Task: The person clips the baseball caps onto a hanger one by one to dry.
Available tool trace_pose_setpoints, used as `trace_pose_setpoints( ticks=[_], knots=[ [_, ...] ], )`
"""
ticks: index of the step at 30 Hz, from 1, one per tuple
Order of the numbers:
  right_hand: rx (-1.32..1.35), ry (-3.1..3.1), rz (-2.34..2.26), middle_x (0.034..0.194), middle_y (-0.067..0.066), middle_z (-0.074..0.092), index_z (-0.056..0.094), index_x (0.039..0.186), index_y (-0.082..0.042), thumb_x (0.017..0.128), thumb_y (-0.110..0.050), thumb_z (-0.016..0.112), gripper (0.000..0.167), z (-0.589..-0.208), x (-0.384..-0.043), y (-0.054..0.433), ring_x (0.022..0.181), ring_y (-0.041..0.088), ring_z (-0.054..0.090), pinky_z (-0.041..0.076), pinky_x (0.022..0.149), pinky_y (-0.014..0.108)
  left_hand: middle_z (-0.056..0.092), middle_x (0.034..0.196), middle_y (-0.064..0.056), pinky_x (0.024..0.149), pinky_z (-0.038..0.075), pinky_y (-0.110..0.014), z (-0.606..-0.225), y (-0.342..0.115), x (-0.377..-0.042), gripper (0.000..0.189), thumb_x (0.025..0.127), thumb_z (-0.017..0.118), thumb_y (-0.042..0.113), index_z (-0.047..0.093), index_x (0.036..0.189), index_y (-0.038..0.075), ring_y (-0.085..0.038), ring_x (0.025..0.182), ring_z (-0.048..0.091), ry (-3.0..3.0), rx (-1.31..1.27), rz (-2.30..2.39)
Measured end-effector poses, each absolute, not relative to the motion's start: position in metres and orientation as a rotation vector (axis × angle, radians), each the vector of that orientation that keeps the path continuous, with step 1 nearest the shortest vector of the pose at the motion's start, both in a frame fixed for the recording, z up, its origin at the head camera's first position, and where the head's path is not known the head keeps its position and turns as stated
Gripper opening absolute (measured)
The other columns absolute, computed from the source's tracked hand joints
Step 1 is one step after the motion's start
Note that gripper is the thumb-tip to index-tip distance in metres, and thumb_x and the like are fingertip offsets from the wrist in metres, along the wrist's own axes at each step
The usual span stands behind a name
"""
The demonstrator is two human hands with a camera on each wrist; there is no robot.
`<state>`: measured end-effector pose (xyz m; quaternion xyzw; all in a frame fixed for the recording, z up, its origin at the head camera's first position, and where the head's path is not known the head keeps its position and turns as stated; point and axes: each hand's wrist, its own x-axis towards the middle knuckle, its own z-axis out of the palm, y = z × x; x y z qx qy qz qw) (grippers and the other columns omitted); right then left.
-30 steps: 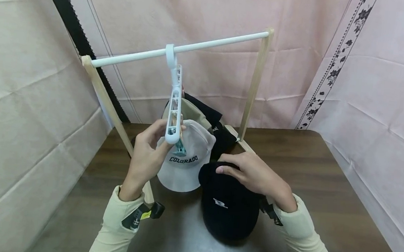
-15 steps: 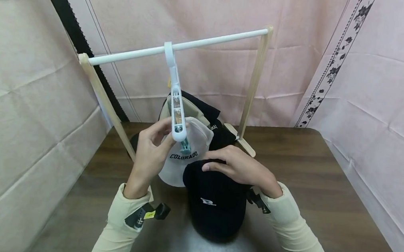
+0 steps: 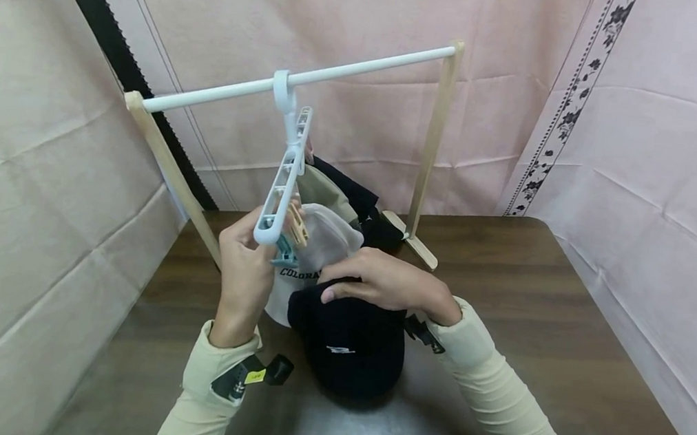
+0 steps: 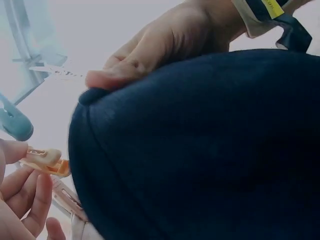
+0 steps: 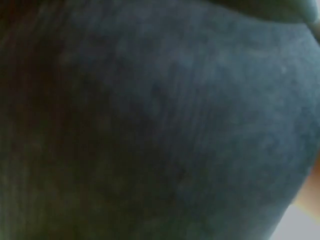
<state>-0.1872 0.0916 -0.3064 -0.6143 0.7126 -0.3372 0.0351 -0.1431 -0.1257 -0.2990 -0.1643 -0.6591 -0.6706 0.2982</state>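
My right hand point(image 3: 389, 280) holds a black cap point(image 3: 351, 356) by its upper edge, front logo toward me and brim low. Beside it, my left hand point(image 3: 241, 263) is at the near end of a pale blue clip hanger point(image 3: 276, 194). In the left wrist view, left fingers point(image 4: 42, 200) pinch a cream-and-orange clothespin point(image 4: 45, 157), close to the cap's edge. A teal clip point(image 3: 285, 257) hangs at the hanger's near end. Dark cap fabric point(image 5: 160, 120) fills most of the right wrist view.
The hanger hooks on a white rod point(image 3: 367, 70) between wooden posts point(image 3: 431, 142). Behind my hands hang a white COLORADO cap point(image 3: 331, 233), a beige cap point(image 3: 326, 191) and a dark cap point(image 3: 381, 231). A brown wooden table point(image 3: 505, 279) lies below; cloth walls stand around it.
My right hand has brought the black cap leftward toward my left hand, now covering part of the white cap's lettering. The hanger has swivelled, its near end now further left; the cream clothespin shows beside it.
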Motion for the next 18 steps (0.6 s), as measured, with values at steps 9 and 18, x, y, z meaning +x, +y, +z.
trace_pose_setpoints(
  ticks=[9, 18],
  knots=[
    [-1.926, 2.102, -1.070, 0.089, -0.008, 0.059, 0.070, 0.103, -0.012, 0.107, -0.017, 0.063, 0.010, -0.3064, -0.1906, 0.0886, 0.083, 0.003, 0.054, 0.051, 0.079, 0.025, 0.078, 0.108, -0.011, 0.088, 0.056, -0.030, -0.3009, -0.1253, -0.1476, 0.020, 0.099, 0.074, 0.007, 0.077, 0.113, -0.006, -0.020, 0.098, 0.070, -1.688, -0.402, -1.885],
    [-1.875, 2.233, -1.128, 0.086, -0.008, 0.055, 0.069, 0.103, -0.011, 0.106, -0.017, 0.065, 0.008, -0.3036, -0.1937, 0.0846, 0.081, 0.004, 0.052, 0.048, 0.075, 0.026, 0.077, 0.109, -0.014, 0.090, 0.056, -0.031, -0.3025, -0.1259, -0.1498, 0.020, 0.100, 0.072, 0.006, 0.075, 0.114, -0.007, -0.022, 0.101, 0.070, -1.695, -0.434, -1.915]
  ],
)
